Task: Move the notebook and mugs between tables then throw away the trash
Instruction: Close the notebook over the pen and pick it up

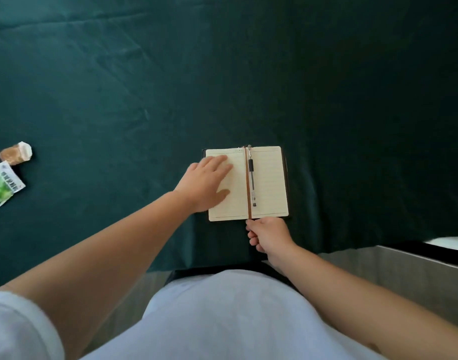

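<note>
An open notebook with cream lined pages lies on the dark green tablecloth near the table's front edge. A black pen rests along its middle beside a brown ribbon. My left hand lies flat on the left page, fingers spread. My right hand sits just below the notebook's lower edge, fingers curled, pinching the ribbon's lower end. At the far left lie two pieces of trash: a crumpled brown and white wrapper and a green and white packet. No mugs are in view.
The green cloth covers the whole table and drops over the front edge. A grey metal surface with a white object on it stands at the lower right. My body in a white shirt fills the bottom of the view.
</note>
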